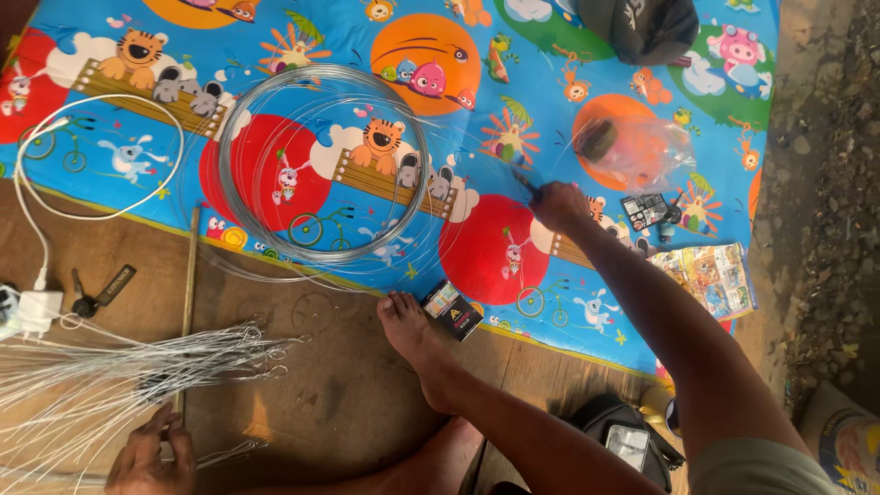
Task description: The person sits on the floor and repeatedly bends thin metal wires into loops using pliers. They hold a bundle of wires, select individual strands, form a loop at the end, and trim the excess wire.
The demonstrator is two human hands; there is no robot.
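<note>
Wire coil (323,165) lies on the cartoon mat (550,55) beside the right hand (557,205) pinching a dark tool (526,184); left hand (147,456) spread on cut wires (119,376), small black-orange box (451,310) near foot (417,344).

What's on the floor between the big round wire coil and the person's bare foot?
In the head view, between the silvery round wire coil and the bare foot lie the colourful cartoon mat's edge and bare brown wooden floor.
</note>
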